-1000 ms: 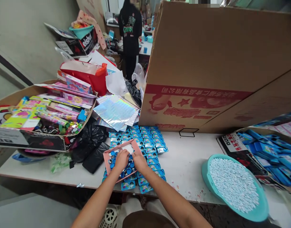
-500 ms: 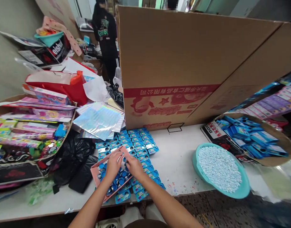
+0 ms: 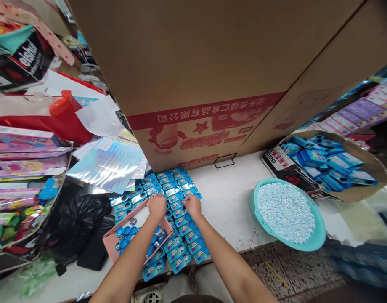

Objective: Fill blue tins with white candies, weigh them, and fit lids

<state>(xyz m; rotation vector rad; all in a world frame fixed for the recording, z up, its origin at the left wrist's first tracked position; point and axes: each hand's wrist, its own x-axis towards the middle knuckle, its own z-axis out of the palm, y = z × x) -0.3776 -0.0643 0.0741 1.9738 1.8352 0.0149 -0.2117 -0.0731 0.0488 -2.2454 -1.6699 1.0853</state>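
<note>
Several small blue tins (image 3: 176,197) lie in rows on the white table (image 3: 228,202), in front of a big cardboard box (image 3: 196,84). A pink shallow box (image 3: 113,244) with round blue pieces inside rests on the near tins. My left hand (image 3: 157,205) sits at the pink box's far corner, fingers curled down on the tins. My right hand (image 3: 192,205) presses on the tin rows just to its right. Whether either hand pinches a piece cannot be made out.
A teal basin (image 3: 316,240) full of small white pellets sits at the right near the table edge. Behind it a round carton (image 3: 367,191) holds more blue tins. Black bags (image 3: 76,219), holographic sheets (image 3: 108,162) and toy-filled cartons (image 3: 23,176) crowd the left.
Both hands moved from over the pink box out to the far tin rows and spread apart. The view swung right and tilted down; the standing person dropped out of sight.
</note>
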